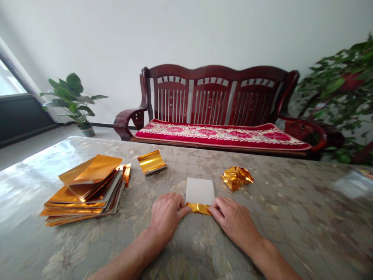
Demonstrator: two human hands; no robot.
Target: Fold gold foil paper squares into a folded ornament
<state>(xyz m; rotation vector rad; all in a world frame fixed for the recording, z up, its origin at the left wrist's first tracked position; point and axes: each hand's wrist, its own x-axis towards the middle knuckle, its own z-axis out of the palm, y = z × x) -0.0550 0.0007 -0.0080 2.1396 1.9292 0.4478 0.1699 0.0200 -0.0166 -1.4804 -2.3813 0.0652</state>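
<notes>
A sheet of gold foil paper (199, 189) lies white side up on the table, its near edge turned over into a gold strip. My left hand (169, 212) pinches the left end of that strip between thumb and fingers. At the strip's right end, my right hand (231, 217) grips it the same way. Beyond my right hand sits a crumpled piece of gold foil (237, 178). A curled gold foil sheet (151, 161) rests farther back on the left. Off to the left is an uneven stack of gold foil sheets (84, 190).
The table (291, 217) has a patterned, shiny cover. Behind it stands a dark red wooden bench (212, 93) with a red floral cushion cover (221, 135). Potted plants (72, 97) flank the bench. A clear plastic bag (354, 184) lies at the table's right side.
</notes>
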